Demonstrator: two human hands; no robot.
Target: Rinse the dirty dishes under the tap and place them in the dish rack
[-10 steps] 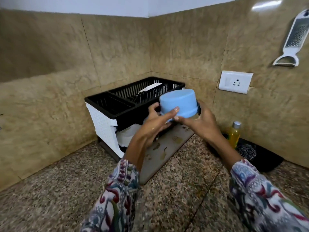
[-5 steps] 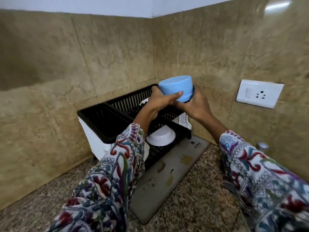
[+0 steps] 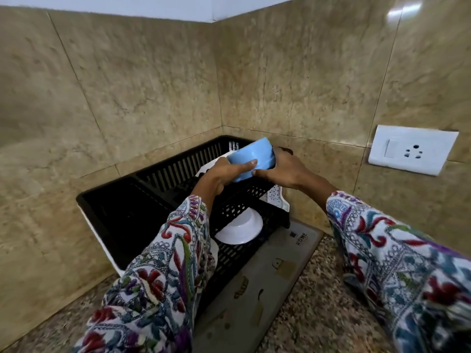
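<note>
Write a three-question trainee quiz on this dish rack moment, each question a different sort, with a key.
1. True or false: both hands hold the blue bowl.
2. The white bowl in the dish rack sits: A upright, B upside down, C on the mat.
3. Fill in: the wall socket is on the person's ___ side.

Key: 1 true; 2 B; 3 right.

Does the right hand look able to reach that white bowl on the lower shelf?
Probably not right away. The right hand and left hand both hold the blue bowl above the dish rack; the white bowl sits open-fronted below, otherwise reachable.
</note>
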